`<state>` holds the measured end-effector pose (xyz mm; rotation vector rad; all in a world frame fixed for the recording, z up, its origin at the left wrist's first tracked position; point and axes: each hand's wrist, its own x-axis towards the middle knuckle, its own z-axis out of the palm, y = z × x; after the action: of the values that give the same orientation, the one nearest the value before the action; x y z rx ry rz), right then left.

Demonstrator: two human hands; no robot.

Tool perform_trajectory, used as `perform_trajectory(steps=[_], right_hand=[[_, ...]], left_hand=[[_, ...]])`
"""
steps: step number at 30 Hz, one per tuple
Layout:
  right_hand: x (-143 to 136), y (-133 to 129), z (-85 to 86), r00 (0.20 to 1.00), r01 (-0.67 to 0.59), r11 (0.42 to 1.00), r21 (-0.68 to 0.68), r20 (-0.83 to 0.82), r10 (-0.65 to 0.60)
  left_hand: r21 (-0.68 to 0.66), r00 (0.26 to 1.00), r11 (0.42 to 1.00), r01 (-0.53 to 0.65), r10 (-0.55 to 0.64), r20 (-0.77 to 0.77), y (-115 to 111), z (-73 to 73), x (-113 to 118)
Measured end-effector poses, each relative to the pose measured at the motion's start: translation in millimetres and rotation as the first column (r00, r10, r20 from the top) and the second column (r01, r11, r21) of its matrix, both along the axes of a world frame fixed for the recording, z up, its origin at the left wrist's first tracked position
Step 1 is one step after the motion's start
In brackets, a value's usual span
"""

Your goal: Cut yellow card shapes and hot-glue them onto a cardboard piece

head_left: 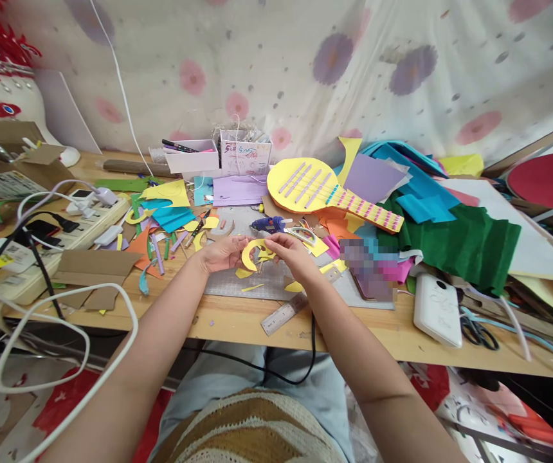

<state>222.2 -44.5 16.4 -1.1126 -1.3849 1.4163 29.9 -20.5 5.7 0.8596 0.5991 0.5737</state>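
Observation:
A yellow crescent-shaped foam or paper piece (247,260) is held up over the cutting mat (228,285). My left hand (224,253) pinches it from the left side, fingers curled behind it. On its upper right end, my right hand (287,249) grips with thumb and fingertips. Just beyond the hands lies a blue glue gun (267,224), and near my right hand are the scissors (304,235), partly hidden. Small yellow scraps are scattered under and around both hands. A metal ruler (283,313) lies below my right wrist.
A yellow paper guitar (300,186) rests behind the mat. Green crepe paper (469,238), a white power bank (438,310) and black-handled scissors (480,332) are at right. At left are a power strip (74,238), a looping white cable (129,308) and cardboard (93,267).

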Motion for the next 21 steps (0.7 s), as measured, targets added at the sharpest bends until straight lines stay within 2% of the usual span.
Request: perform_trajectory(steps=[3, 6, 9, 11, 17, 21], right_hand=[[-0.6, 1.0, -4.4, 0.999, -0.040, 0.999, -0.011, 0.028, 0.040], [-2.1, 2.3, -6.6, 0.999, 0.025, 0.999, -0.040, 0.036, -0.023], [-2.6, 4.0, -7.2, 0.994, 0.102, 0.992, -0.069, 0.037, -0.099], [-2.8, 4.7, -7.8, 0.991, 0.127, 0.989, -0.076, 0.039, -0.125], [-5.9, 3.6, -8.2, 0.982, 0.184, 0.979, -0.082, 0.058, -0.180], [-7.6, 3.1, -8.1, 0.979, 0.197, 0.978, -0.067, 0.071, -0.193]], left_hand=[[0.021, 0.998, 0.999, -0.038, 0.039, -0.056, -0.6, 0.3, 1.5], [0.091, 0.979, 0.987, -0.132, 0.145, -0.144, -1.7, 2.4, 5.8], [0.234, 0.914, 0.943, -0.237, 0.297, -0.275, -2.6, 4.3, 11.3], [0.326, 0.871, 0.911, -0.254, 0.362, -0.332, -3.1, 4.8, 14.2], [0.466, 0.827, 0.847, -0.257, 0.442, -0.348, -5.2, 6.1, 17.3], [0.460, 0.843, 0.849, -0.261, 0.432, -0.319, -7.4, 9.8, 17.9]])
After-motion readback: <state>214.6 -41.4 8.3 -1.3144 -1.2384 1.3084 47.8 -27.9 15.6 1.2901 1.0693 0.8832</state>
